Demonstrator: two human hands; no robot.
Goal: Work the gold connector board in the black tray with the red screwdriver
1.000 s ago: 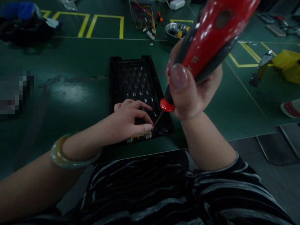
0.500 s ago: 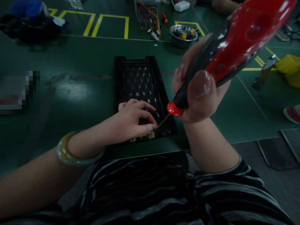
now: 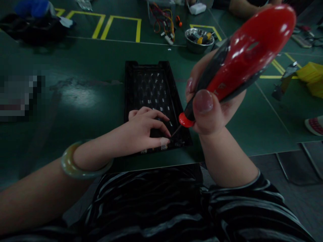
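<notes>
A large red and black screwdriver (image 3: 242, 57) is gripped in my right hand (image 3: 212, 107), its handle slanting up to the right and its thin shaft pointing down left. The shaft's tip meets the thumb and index fingertip of my left hand (image 3: 146, 129), which are pinched together; what lies between them is too small to make out. Both hands are over the near end of a black rectangular casing (image 3: 128, 87) with a patterned, shiny floor. A small circuit board with metal connectors (image 3: 143, 151) sits at the casing's near edge, mostly hidden under my left hand.
A metal bowl (image 3: 198, 48) with yellow-and-black tools stands beyond the casing, beside a grey box with coloured cables (image 3: 164, 20). A black bin with blue items (image 3: 32, 23) is at the far left. Yellow bins (image 3: 311, 77) are at the right. Another person's arm (image 3: 244, 8) shows at the back.
The screwdriver handle has tilted and shifted down and left with my right hand. My left thumb has come a little to the right, covering more of the circuit board.
</notes>
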